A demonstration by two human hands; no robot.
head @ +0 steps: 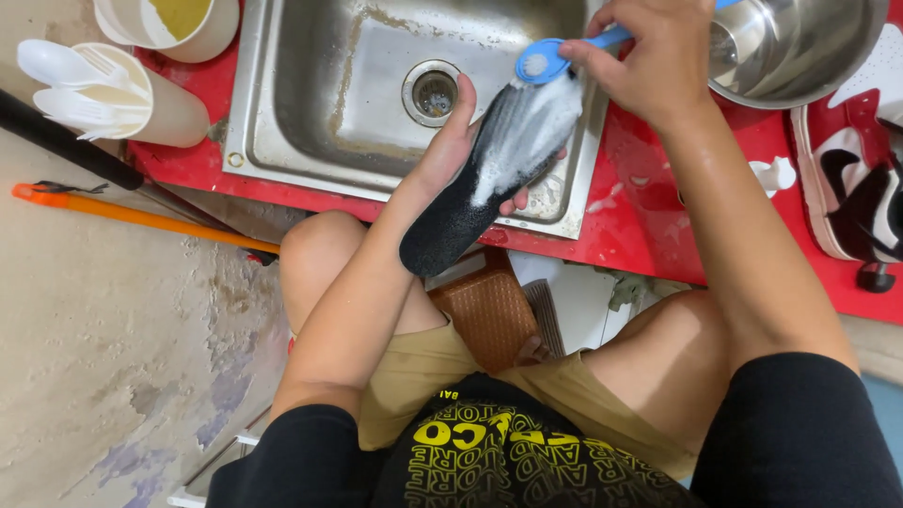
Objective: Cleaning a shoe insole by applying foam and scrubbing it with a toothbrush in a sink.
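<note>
My left hand [450, 155] grips a black shoe insole [489, 179] from underneath, tilted over the front edge of a steel sink [310, 113]. White soap foam covers the insole's upper half. My right hand [649, 56] holds a blue brush [546, 61] by its handle, and the brush head rests on the foamy top end of the insole. Both arms reach forward over my knees.
A steel bowl [800, 47] sits at the top right on the red counter [658, 226]. A black and white sneaker [861, 188] lies at the right edge. White plastic cups with spoons [103, 94] stand at the left. An orange-handled tool [141, 216] lies on the floor.
</note>
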